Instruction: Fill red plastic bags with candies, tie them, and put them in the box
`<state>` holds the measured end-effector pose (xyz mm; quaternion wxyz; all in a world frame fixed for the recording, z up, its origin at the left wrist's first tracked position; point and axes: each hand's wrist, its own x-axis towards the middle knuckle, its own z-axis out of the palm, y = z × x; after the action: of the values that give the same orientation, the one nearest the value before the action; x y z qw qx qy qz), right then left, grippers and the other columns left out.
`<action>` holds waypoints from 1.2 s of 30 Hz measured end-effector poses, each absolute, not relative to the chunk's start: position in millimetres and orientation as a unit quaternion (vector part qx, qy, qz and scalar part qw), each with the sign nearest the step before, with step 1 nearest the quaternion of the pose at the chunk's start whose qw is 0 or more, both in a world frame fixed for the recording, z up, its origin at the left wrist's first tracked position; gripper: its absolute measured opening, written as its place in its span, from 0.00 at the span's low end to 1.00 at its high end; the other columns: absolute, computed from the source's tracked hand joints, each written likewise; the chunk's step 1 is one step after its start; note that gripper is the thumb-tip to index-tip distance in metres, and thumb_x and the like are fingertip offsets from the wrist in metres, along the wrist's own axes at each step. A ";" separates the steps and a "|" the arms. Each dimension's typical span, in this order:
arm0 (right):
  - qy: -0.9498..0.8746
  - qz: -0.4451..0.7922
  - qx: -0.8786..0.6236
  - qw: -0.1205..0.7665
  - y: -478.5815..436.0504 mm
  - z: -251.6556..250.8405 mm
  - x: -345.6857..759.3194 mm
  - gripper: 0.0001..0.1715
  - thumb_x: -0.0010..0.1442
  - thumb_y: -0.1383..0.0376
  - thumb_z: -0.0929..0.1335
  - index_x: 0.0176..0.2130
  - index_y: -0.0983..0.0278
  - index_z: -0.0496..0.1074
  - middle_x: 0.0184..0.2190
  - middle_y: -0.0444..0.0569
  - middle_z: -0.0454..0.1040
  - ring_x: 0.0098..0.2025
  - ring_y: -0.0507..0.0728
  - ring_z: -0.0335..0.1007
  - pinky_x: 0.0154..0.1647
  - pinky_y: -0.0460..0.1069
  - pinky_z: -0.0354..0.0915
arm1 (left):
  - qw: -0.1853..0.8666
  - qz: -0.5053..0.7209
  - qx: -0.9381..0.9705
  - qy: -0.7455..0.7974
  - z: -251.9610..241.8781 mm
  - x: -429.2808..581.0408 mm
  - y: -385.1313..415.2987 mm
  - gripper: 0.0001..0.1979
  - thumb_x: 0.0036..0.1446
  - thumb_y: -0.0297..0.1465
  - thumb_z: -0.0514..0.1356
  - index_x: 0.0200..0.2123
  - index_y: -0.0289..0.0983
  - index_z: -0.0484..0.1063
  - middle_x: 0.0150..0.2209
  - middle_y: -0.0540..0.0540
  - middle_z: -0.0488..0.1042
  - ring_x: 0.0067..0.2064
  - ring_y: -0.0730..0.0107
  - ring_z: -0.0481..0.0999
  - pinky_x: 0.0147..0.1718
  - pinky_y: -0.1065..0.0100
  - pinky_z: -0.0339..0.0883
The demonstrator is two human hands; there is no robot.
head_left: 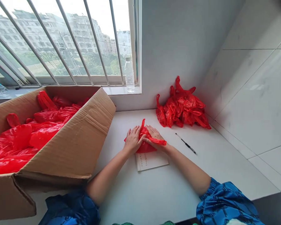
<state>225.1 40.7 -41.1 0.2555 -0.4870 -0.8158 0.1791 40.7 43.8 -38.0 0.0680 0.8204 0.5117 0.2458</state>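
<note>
Left hand (132,139) and right hand (154,135) pressed flat, fingers extended, on red bag (145,144) atop paper sheet (152,161), mid-counter (154,193).

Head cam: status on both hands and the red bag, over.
Left hand and right hand open, flat on red plastic bag. Bag overlaps top of paper sheet. Pen lies apart to the right, nothing in the way.
</note>
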 end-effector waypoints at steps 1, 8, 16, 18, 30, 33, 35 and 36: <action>-0.812 0.182 -0.492 0.256 40.9 -45.3 224.3 0.49 0.65 0.40 0.58 0.73 0.62 0.42 0.72 0.55 0.47 0.74 0.61 0.37 0.73 0.61 0.38 | 0.068 0.246 0.820 0.513 -42.8 38.7 44.9 0.30 0.69 0.43 0.45 0.68 0.34 0.55 0.68 0.36 0.57 0.70 0.56 0.53 0.69 0.48 0.41; -0.809 0.177 -0.505 0.245 37.3 -55.6 222.6 0.47 0.66 0.40 0.57 0.72 0.61 0.43 0.73 0.52 0.46 0.74 0.59 0.36 0.74 0.61 0.36 | 0.093 0.255 0.813 0.514 -60.1 36.3 45.3 0.32 0.69 0.45 0.43 0.70 0.35 0.50 0.70 0.38 0.53 0.72 0.58 0.49 0.70 0.51 0.40; -0.809 0.178 -0.509 0.233 42.2 -64.1 223.2 0.46 0.66 0.39 0.56 0.72 0.61 0.47 0.72 0.52 0.49 0.74 0.60 0.39 0.73 0.62 0.37 | 0.143 0.232 0.803 0.530 -64.4 38.2 47.5 0.32 0.69 0.45 0.43 0.70 0.34 0.51 0.71 0.38 0.51 0.72 0.58 0.49 0.70 0.51 0.41; -0.808 0.175 -0.512 0.233 42.6 -65.2 223.1 0.46 0.66 0.39 0.56 0.71 0.62 0.49 0.71 0.53 0.52 0.73 0.61 0.41 0.73 0.62 0.38 | 0.149 0.225 0.802 0.533 -65.1 38.6 47.7 0.32 0.69 0.45 0.43 0.70 0.34 0.51 0.71 0.38 0.51 0.72 0.58 0.49 0.70 0.51 0.41; -0.825 0.122 -0.491 0.252 35.7 -89.5 227.0 0.37 0.69 0.45 0.56 0.67 0.62 0.59 0.67 0.54 0.61 0.70 0.63 0.52 0.71 0.65 0.45 | 0.175 0.243 0.795 0.528 -73.9 40.7 34.9 0.33 0.68 0.47 0.44 0.66 0.31 0.59 0.68 0.35 0.58 0.71 0.53 0.51 0.69 0.50 0.43; -0.828 0.106 -0.483 0.265 34.5 -97.4 230.6 0.36 0.69 0.44 0.56 0.64 0.63 0.63 0.65 0.55 0.65 0.68 0.64 0.55 0.70 0.65 0.47 | 0.169 0.265 0.786 0.532 -75.0 41.9 28.8 0.30 0.68 0.48 0.47 0.64 0.34 0.63 0.66 0.37 0.62 0.70 0.54 0.55 0.69 0.50 0.45; -0.829 0.104 -0.477 0.273 33.1 -100.6 233.3 0.36 0.68 0.43 0.56 0.61 0.62 0.65 0.62 0.55 0.67 0.66 0.65 0.58 0.69 0.66 0.48 | 0.164 0.285 0.782 0.530 -73.3 42.4 23.8 0.28 0.68 0.47 0.49 0.61 0.36 0.66 0.65 0.40 0.65 0.68 0.57 0.58 0.68 0.53 0.47; -0.828 0.106 -0.476 0.276 32.0 -101.4 234.6 0.36 0.67 0.42 0.56 0.60 0.62 0.66 0.61 0.54 0.68 0.65 0.65 0.60 0.68 0.67 0.50 | 0.161 0.296 0.780 0.528 -72.0 42.4 21.4 0.26 0.67 0.47 0.50 0.60 0.37 0.66 0.64 0.42 0.66 0.67 0.59 0.60 0.67 0.55 0.50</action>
<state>234.6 32.0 -101.4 0.2761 -0.4757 -0.8284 0.1056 42.4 21.4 -72.0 0.1611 0.7796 0.5280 0.2958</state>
